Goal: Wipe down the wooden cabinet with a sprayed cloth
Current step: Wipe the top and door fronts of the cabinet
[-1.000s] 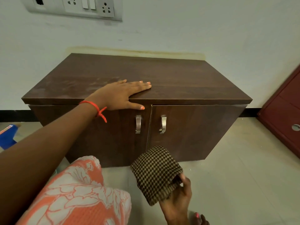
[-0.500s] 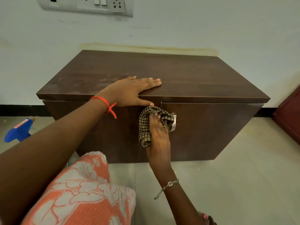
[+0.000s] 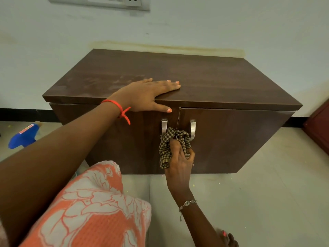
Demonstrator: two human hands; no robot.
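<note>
the cloth (image 3: 170, 145) sits bunched against the cabinet (image 3: 222, 139) front, just below and between the two handles (image 3: 192, 129), pinched in the right hand (image 3: 179, 163) grip. the left hand (image 3: 147, 95) lies spread flat on the top edge, bracing. best to flatten the cloth and stroke firmly along each door, working round the handles.

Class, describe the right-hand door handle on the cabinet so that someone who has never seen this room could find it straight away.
Start at the low dark wooden cabinet against the white wall and look where its two doors meet. Two curved metal handles hang there; the right handle sits on the right door. The checked cloth in the right hand covers its lower end.
</note>
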